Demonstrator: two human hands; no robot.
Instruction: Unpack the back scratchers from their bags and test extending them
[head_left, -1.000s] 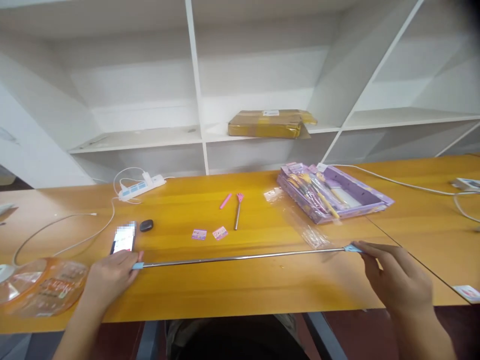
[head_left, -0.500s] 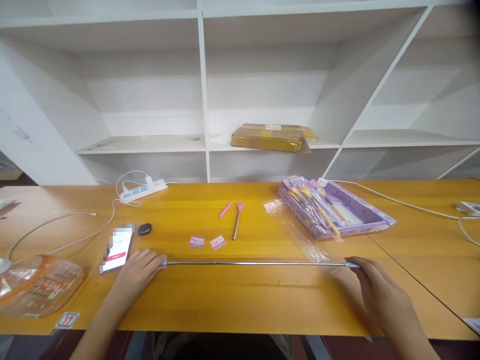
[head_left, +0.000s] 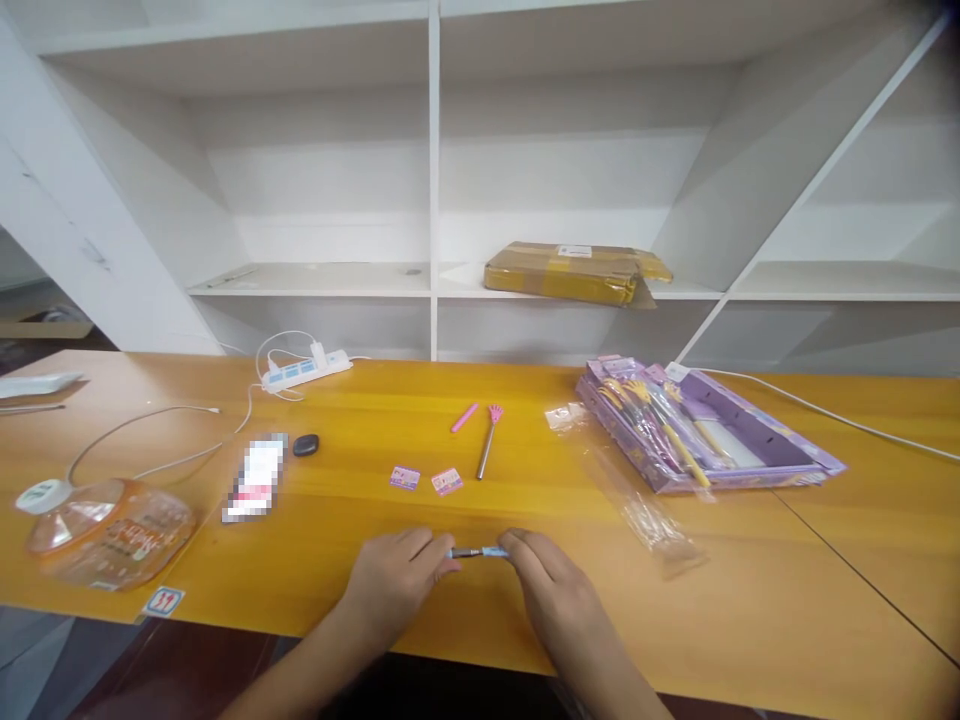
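Between my left hand (head_left: 401, 580) and my right hand (head_left: 551, 590) lies a short, collapsed telescopic back scratcher (head_left: 474, 552), with metal tube sections and light blue ends. Each hand pinches one end, and the fingers cover the outermost tips. Just beyond the hands are two small printed cards (head_left: 405, 478), side by side. Another scratcher (head_left: 487, 445), with a pink hand-shaped head and a metal stem, lies behind the cards. A loose pink stick (head_left: 464, 418) is beside its head.
To the right, a purple display box (head_left: 795, 475) holds several wrapped scratchers (head_left: 660, 420). Clear plastic wrapping (head_left: 660, 525) lies in front of it. On the left are a phone (head_left: 256, 480), a dark oval object (head_left: 306, 445), an orange bottle (head_left: 120, 535) and a power strip (head_left: 307, 370).
My hands have come together from far apart, and the long, extended metal tube has slid in to a short length. The view has shifted slightly left.
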